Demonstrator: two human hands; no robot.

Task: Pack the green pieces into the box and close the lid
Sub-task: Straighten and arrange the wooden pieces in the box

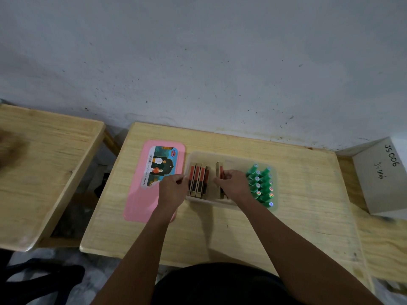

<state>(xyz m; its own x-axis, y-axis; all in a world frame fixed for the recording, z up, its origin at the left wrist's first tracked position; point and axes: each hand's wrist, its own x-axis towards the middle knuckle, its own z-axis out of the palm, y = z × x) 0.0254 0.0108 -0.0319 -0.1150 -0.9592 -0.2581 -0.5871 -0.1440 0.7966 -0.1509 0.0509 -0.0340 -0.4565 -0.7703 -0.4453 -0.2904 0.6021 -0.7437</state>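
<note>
A clear plastic box [231, 155] stands in the middle of the wooden table. Several green pieces [261, 184] with coloured caps lie in rows at its right end. Red and tan flat pieces [198, 181] stand on edge at its left end. My left hand [174, 188] rests at the box's left wall, its fingers against the outermost red piece. My right hand [233, 184] is inside the box, its fingers curled round another red and tan piece [220, 172]. The pink lid [141, 194] with a picture label lies flat left of the box, partly under my left wrist.
A second wooden table [44, 161] stands to the left across a gap. A grey cardboard box [381, 177] with handwriting sits at the right edge. The wall runs close behind the table [308, 194]. A black bag [44, 280] lies on the floor at lower left.
</note>
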